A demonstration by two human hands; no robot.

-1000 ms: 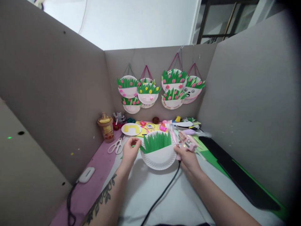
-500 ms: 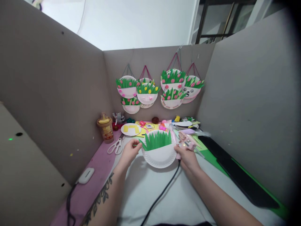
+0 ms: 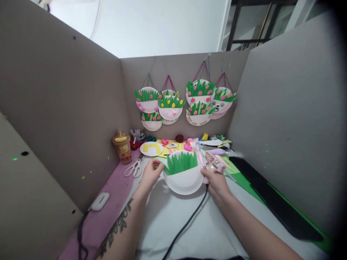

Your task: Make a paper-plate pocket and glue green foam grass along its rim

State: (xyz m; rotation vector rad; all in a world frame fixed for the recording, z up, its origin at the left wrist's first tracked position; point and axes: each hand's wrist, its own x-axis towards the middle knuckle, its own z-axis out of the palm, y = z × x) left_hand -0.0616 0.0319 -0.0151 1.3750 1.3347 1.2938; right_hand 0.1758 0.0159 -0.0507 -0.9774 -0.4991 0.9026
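A white paper plate is held up above the table, with a half-plate front and a row of green paper grass rising behind it. At its left edge, my left hand is closed, fingertips pinching a green paper blade. My right hand is closed on the plate's right rim, thumb in front. Against that hand is a pink glue gun, its nozzle towards the plate and a black cord running down; whether these fingers also grip it is hidden.
Finished plate baskets hang on the back partition. A cup, white scissors and an oval plate with yellow paper are at left. Craft bits crowd the back. A long black strip lies at right, a white case at left.
Both hands keep their grips, and the plate sits very slightly lower. The whole view has shifted a little; nothing was let go or picked up.
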